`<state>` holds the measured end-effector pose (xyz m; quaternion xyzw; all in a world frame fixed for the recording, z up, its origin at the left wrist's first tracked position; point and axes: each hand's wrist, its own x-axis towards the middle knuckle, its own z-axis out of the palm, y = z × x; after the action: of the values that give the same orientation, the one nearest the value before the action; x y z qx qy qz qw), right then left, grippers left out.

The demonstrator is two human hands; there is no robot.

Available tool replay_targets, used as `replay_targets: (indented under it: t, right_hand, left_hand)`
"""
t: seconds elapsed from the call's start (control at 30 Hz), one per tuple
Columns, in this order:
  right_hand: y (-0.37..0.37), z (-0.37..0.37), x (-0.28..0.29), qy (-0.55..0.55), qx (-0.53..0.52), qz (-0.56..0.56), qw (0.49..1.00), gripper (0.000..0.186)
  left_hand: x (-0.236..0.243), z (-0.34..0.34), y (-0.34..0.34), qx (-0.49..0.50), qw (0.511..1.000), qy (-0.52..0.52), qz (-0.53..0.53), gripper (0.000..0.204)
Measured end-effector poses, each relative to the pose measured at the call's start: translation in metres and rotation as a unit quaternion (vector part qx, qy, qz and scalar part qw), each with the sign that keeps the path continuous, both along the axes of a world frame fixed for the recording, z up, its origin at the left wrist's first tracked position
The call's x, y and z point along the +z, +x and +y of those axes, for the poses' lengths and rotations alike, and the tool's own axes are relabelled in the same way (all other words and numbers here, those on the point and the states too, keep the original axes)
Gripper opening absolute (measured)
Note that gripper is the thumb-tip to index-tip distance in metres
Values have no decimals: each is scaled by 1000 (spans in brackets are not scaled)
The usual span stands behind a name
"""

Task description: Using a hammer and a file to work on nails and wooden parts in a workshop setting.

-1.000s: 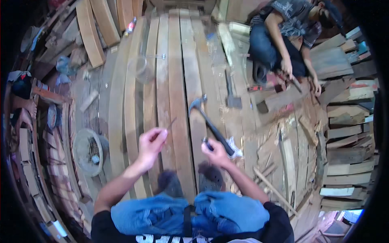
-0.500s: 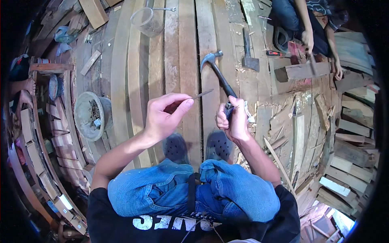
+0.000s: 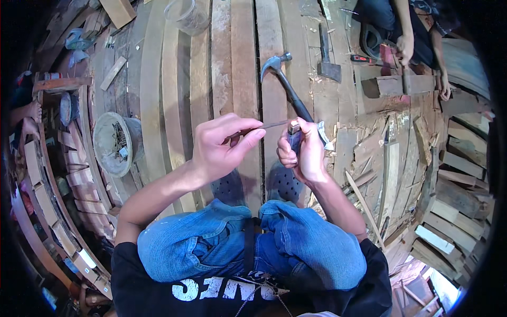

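Observation:
My left hand [image 3: 224, 145] pinches a thin dark rod [image 3: 273, 125], long like a nail, between thumb and fingers. The rod points right, and its far end reaches the top of a dark lighter [image 3: 294, 138]. My right hand [image 3: 309, 150] is closed round this lighter, thumb near its top, where a small orange glow shows. Beyond the right hand, a claw hammer [image 3: 288, 87] with a dark handle lies on the floor planks. The handle's near end is hidden behind the hand, and a whitish scrap [image 3: 323, 134] shows beside it.
A bucket [image 3: 125, 145] of nails stands at left, a clear tub [image 3: 187, 16] farther off. A hatchet [image 3: 327, 63] lies beyond the hammer. At upper right a co-worker's hands [image 3: 405, 50] work by a wood block [image 3: 388, 85]. Stacked wood pieces [image 3: 449, 232] line the right side.
The rod's tip has come down from above the right hand to the lighter's top. An orange glow now shows there. The lighter is turned more upright.

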<state>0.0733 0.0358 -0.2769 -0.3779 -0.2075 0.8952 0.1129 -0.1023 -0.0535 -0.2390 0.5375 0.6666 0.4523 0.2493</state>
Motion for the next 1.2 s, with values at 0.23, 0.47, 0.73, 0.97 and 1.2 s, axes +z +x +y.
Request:
replay_targets:
  t: [0.23, 0.47, 0.73, 0.97, 1.2]
  right_hand:
    - [-3, 4, 5, 14, -2, 3, 1000, 52]
    - [-3, 3, 6, 12, 6, -9, 1000, 55]
    - [2, 3, 0, -12, 20, 23, 999, 55]
    - [1, 1, 4, -4, 24, 14, 1000, 55]
    - [2, 3, 2, -26, 40, 16, 999, 54]
  left_hand:
    - [0, 1, 0, 2, 1000, -5, -7, 15]
    - [4, 1, 0, -5, 1000, -11, -14, 16]
    - [4, 2, -1, -2, 1000, 7, -6, 17]
    - [7, 2, -2, 3, 1000, 1, -6, 16]
    - [4, 3, -2, 9, 1000, 11, -11, 15]
